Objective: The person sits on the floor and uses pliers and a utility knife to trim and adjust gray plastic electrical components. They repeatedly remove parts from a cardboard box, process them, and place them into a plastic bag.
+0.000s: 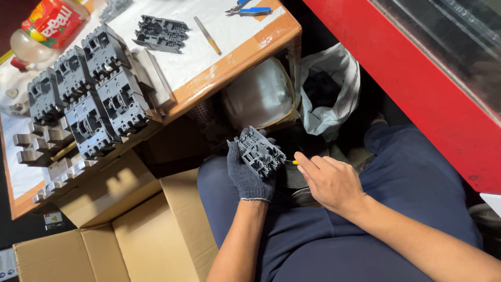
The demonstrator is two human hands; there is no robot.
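My left hand (pixel 248 175) wears a dark knitted glove and holds a dark grey moulded plastic part (pixel 259 151) above my lap. My bare right hand (pixel 329 183) is shut on a small tool with a yellow handle (pixel 295 162); its tip touches the right edge of the part. Most of the tool is hidden inside the fist. Both hands are over my dark blue trousers (pixel 313 235).
A wooden-edged table (pixel 245 49) at upper left bears several grey breaker-like housings (pixel 94 89), another dark part (pixel 160 33), a thin stick (pixel 207 35), blue-handled pliers (pixel 250 9) and a plastic bottle (pixel 49 23). Open cardboard boxes (pixel 130 230) stand at lower left, bags (pixel 326 89) under the table, a red cabinet (pixel 417 83) right.
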